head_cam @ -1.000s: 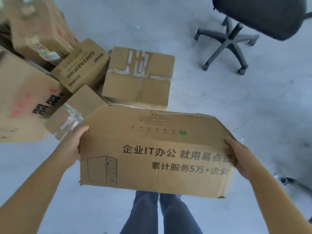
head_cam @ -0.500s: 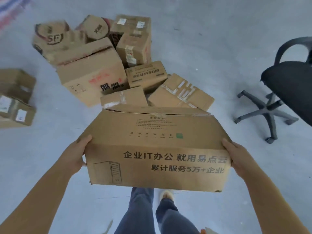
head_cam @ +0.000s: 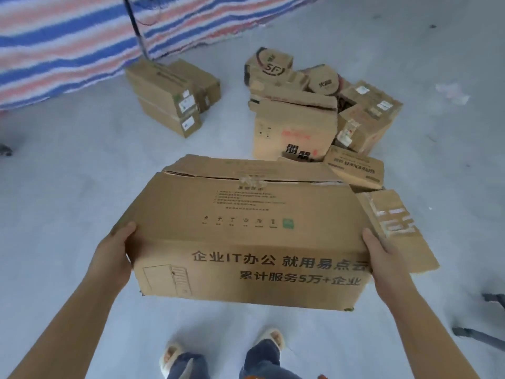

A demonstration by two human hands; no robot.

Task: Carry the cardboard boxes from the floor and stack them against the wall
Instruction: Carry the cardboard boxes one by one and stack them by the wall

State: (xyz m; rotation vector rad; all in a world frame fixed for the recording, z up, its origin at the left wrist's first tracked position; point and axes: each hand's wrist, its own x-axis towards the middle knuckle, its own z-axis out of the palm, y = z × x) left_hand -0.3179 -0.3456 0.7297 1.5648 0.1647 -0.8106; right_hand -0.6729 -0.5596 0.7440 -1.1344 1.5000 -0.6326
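I carry a wide, flat cardboard box (head_cam: 246, 228) with black Chinese print in front of me, above the floor. My left hand (head_cam: 113, 255) grips its left end with the thumb on top, and my right hand (head_cam: 382, 265) grips its right end the same way. A loose pile of cardboard boxes (head_cam: 295, 124) lies on the grey floor ahead and to the right. A small stack of boxes (head_cam: 175, 97) stands at the foot of the striped tarp (head_cam: 68, 42) that hangs at the far left.
A thin dark pole (head_cam: 136, 31) rises in front of the tarp by the stack. Black chair legs (head_cam: 481, 332) show at the right edge. My feet in light slippers (head_cam: 175, 356) are on the grey floor below the box.
My view has swung left and up with the box still held at both ends. The pile has shifted to the right, the chair has left the view, and the tarp with the stack has appeared.
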